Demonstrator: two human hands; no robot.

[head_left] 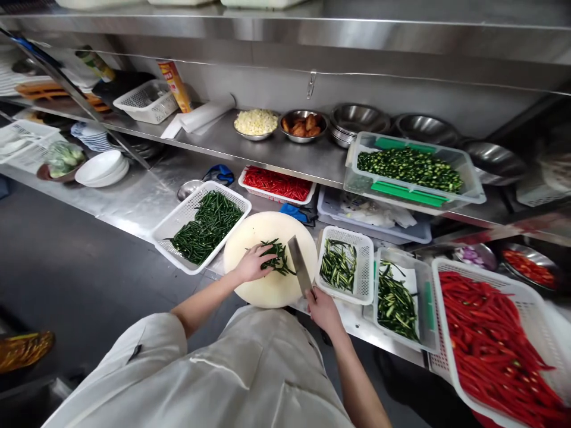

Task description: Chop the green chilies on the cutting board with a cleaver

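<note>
A bunch of long green chillies [280, 261] lies on the round cream cutting board [263, 291]. My left hand [256, 263] is over its left side, fingers curved down and gripping the chillies against the board. My right hand [322, 306] is closed round the handle of a cleaver [300, 264]. The blade points away from me, just right of the bunch. To the left of the board stands a white basket [158, 238] of whole green chillies [207, 226]. On the right, a smaller white basket [368, 267] holds cut green chillies [339, 261].
A clear tub [379, 318] with split green chillies and a large basket [439, 267] of red chillies stand farther right. Behind the board is a red chilli tray [276, 184]. A steel shelf [209, 142] overhangs the back, bearing bowls and a tub [352, 172] of chopped greens.
</note>
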